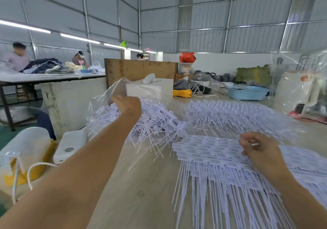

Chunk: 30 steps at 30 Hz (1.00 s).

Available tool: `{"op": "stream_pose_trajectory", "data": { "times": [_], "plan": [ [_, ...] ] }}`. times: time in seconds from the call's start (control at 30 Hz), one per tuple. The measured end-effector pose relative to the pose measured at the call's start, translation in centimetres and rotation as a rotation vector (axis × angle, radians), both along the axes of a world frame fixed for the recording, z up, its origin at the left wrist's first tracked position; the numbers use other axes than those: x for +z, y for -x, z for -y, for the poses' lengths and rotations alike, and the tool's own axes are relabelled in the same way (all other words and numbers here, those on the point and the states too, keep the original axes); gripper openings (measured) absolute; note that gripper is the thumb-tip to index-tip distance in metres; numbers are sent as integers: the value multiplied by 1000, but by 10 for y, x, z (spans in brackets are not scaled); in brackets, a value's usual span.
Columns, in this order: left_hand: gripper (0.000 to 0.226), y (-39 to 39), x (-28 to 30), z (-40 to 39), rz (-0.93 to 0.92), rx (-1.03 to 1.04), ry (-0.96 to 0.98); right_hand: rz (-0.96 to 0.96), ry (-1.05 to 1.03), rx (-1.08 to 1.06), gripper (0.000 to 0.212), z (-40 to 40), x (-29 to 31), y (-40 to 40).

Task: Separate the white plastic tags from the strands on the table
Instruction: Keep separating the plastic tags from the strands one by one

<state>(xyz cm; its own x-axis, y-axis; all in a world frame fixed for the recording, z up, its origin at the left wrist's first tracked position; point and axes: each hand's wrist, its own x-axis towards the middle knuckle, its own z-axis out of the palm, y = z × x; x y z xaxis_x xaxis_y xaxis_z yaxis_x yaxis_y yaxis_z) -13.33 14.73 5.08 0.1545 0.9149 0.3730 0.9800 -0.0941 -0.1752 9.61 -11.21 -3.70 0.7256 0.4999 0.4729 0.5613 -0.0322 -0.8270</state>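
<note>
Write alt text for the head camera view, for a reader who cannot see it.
A person's left hand lifts a clear plastic bag over a loose heap of white plastic tags on a wooden table, while the right hand rests, fingers curled, on a flat overlapped sheet of tags. People work at another table behind.

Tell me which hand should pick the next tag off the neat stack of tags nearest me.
Right. The right hand already rests on the stacked tags, fingers loosely curled. The left hand is occupied, gripping the clear plastic bag over the loose pile.
</note>
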Motion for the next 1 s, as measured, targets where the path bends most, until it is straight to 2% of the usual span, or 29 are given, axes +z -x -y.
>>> {"op": "stream_pose_trajectory", "data": {
  "times": [0.07, 0.1, 0.17, 0.2, 0.27, 0.33, 0.4, 0.5, 0.6, 0.73, 0.83, 0.9, 1.0],
  "plan": [
    [21, -15, 14, 23, -56, -24, -71, -4, -9, -2, 9, 0, 1, 1],
    [22, -25, 19, 34, -45, -103, -133, -9, -10, -8, 8, 0, 2, 1],
    [23, -48, 22, 58, 112, -449, -183, 22, 30, -43, 8, 2, 2, 0],
    [22, -58, 21, 72, 239, -685, -92, 63, 73, -69, 9, 3, 2, -2],
    [22, -74, 12, 101, 399, -1061, 270, 142, 159, -89, 13, 7, 1, -5],
    [22, -86, -8, 122, 340, -1216, 540, 196, 229, -95, 15, 11, -1, -8],
    [25, -92, -31, 131, 289, -1265, 719, 212, 276, -93, 15, 15, -4, -11],
    [29, -91, -53, 134, 353, -1250, 894, 233, 356, -34, 11, 18, -6, -14],
    [24, -89, -54, 139, 336, -1219, 844, 261, 414, 8, 9, 21, -4, -16],
    [14, -91, -53, 147, 317, -1235, 764, 258, 339, 22, 16, 26, 3, -13],
    [15, -91, -54, 150, 293, -1225, 755, 177, 324, 218, 25, 34, 16, -3],
    [18, -91, -54, 150, 291, -1222, 747, 85, 423, 420, 22, 37, 22, 5],
    [13, -91, -54, 151, 365, -1226, 771, 123, 638, 458, 27, 38, 27, 12]
  ]
}}
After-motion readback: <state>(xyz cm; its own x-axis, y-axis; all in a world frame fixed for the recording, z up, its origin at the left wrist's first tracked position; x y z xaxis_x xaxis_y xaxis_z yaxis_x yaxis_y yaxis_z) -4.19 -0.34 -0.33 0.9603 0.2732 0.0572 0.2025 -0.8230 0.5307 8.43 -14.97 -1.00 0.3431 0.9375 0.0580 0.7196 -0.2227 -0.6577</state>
